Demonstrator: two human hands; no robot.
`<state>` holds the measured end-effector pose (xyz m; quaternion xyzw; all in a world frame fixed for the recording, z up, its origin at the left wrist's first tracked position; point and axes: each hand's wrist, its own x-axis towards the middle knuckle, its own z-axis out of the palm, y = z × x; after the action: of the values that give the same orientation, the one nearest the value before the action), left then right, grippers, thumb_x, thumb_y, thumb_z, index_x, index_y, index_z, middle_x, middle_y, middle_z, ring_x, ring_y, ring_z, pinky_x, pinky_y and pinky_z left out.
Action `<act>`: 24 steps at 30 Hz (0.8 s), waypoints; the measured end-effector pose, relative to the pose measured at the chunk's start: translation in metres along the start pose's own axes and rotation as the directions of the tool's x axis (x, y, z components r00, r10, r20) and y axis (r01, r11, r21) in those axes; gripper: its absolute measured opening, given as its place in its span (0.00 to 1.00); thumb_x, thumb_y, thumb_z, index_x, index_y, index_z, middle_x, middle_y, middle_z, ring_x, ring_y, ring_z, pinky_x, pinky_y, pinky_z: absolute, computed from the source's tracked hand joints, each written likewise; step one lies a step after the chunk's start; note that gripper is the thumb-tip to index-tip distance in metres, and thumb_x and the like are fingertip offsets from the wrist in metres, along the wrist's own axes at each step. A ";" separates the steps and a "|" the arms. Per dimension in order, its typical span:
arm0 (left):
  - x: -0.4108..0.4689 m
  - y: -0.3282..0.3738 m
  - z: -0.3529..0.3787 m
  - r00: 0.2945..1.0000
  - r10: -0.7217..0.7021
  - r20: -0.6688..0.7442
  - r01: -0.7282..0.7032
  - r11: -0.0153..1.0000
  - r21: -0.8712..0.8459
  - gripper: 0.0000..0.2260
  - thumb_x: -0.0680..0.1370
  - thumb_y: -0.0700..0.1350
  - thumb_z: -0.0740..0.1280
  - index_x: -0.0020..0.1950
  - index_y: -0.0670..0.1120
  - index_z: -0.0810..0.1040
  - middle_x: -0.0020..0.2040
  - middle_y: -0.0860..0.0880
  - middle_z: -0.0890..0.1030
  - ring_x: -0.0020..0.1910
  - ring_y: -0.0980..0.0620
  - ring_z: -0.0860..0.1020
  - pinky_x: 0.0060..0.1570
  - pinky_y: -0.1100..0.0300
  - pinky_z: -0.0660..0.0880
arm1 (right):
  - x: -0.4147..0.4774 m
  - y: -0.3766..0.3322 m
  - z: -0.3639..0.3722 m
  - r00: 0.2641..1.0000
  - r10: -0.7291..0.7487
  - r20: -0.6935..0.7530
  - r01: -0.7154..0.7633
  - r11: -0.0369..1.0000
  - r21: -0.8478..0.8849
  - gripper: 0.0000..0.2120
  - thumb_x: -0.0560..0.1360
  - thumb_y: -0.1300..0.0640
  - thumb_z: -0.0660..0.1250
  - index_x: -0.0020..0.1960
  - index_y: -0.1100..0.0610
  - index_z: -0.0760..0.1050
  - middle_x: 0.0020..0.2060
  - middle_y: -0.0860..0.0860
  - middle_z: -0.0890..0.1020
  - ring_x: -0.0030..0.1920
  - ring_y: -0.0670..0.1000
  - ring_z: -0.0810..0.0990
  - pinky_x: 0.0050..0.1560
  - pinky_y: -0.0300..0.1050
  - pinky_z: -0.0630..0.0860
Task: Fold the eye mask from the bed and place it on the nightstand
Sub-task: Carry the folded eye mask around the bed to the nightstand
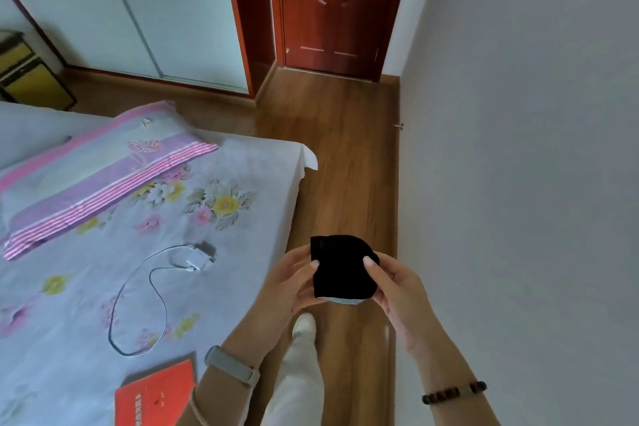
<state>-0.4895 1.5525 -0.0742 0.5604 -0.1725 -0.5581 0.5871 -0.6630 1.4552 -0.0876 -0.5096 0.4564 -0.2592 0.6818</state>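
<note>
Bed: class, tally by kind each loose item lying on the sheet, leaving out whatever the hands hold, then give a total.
Folded quilt: 1
Charger with cable: 1
Red booklet: 1
Total: 3

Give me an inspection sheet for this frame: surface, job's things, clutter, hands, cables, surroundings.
Surface: bed with a floral sheet; no nightstand clearly seen.
Job's things: black eye mask, already folded, held above the wooden floor beside the bed.
Clutter: red booklet and striped pillow on the bed.
Hands: left hand and right hand both pinch the mask, thumbs on top.
Cables: charger with cable looped on the sheet.
Surroundings: closed wooden door, wardrobe, bare wall on the right.
</note>
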 end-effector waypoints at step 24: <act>0.390 0.193 0.030 0.984 0.087 -0.155 -0.068 0.990 0.121 0.16 0.80 0.35 0.62 0.69 0.38 0.72 0.66 0.38 0.78 0.65 0.39 0.78 0.63 0.38 0.75 | 0.423 -0.166 -0.012 0.990 0.021 0.140 -0.018 1.000 -0.023 0.23 0.65 0.41 0.75 0.57 0.50 0.84 0.53 0.50 0.88 0.59 0.50 0.86 0.54 0.46 0.84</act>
<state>-0.3009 1.1594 -0.0654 0.6290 -0.1783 -0.4773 0.5872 -0.4651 1.0457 -0.0848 -0.5294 0.4150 -0.2112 0.7092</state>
